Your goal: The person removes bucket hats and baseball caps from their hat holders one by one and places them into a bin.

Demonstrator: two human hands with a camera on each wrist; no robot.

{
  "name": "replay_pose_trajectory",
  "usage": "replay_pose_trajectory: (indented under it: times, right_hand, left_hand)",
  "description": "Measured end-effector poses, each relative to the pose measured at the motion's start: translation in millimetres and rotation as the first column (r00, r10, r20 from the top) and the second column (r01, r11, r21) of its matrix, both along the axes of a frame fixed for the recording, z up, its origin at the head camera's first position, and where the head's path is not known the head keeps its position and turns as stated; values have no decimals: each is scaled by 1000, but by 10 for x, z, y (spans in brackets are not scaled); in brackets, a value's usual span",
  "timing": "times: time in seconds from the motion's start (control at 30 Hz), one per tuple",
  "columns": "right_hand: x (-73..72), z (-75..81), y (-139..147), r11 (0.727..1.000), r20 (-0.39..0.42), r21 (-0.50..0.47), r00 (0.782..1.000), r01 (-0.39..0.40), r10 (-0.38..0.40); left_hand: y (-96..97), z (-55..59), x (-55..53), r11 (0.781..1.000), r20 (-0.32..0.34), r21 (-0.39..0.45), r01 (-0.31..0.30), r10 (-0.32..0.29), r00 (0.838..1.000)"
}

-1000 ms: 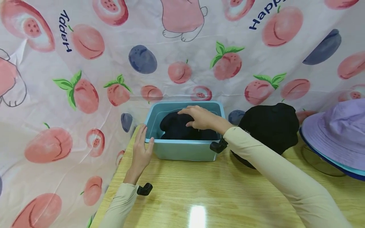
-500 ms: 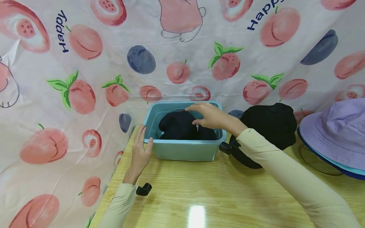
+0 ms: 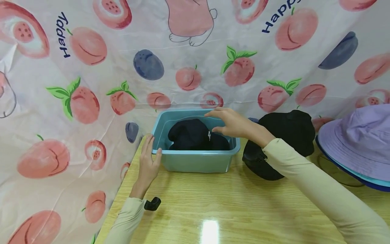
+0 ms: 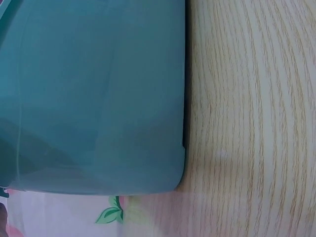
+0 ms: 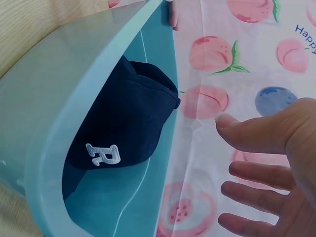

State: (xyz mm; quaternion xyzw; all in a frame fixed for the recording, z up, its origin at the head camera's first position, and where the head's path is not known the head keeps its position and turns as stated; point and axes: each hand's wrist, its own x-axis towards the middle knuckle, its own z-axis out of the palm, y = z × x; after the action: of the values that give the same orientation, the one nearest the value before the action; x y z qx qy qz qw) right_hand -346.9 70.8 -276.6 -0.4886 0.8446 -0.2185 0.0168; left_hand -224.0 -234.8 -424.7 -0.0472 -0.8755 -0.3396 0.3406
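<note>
A dark navy baseball cap (image 3: 189, 135) with a white letter R on its front lies inside the blue-green plastic bin (image 3: 195, 162). In the right wrist view the cap (image 5: 128, 116) sits against the bin's far wall. My right hand (image 3: 233, 123) is over the bin's right end, fingers extended and thumb apart, with nothing in it. My left hand (image 3: 148, 166) rests at the bin's front left corner, its straight fingers along the rim. The left wrist view shows mostly the bin's outer wall (image 4: 98, 98).
A black cap (image 3: 286, 132) lies on the wooden table (image 3: 182, 203) right of the bin, partly behind my right forearm. Farther right stands a stack of bucket hats, a lilac one (image 3: 359, 142) on top. A fruit-print cloth (image 3: 122, 44) hangs behind and at the left.
My right hand has moved right and up, away from the navy cap, which stays in the bin. The white letter now shows. My left hand keeps its place at the bin's corner.
</note>
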Motion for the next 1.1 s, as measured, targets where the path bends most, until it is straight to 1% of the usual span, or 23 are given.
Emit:
replay_pose_trajectory:
  times: [0.27,0.4,0.6,0.87,1.1]
  right_hand:
    - [8,38,125,1000,-38,-21,999,8,-9]
    - [1,60,202,999,-65,-52,998,14,-18]
    - [-3,80,314,995,-81,-92,996,27,-35]
    - [32,98,469,991,-106,-115,991,67,-80]
    - [46,116,568,989,-108,-88,985,122,-131]
  left_hand:
    - [23,18,14,1000,-3,-4,-5,5,1000]
    - [18,26,4,1000,-16,-3,-2,2,1000]
    - [6,32,-13,1000,-26,-5,-5,5,1000]
    - [14,16,-15,1000,-28,-11,0,-1,1000]
    - [19,3,5,1000,-25,-3,-5,5,1000]
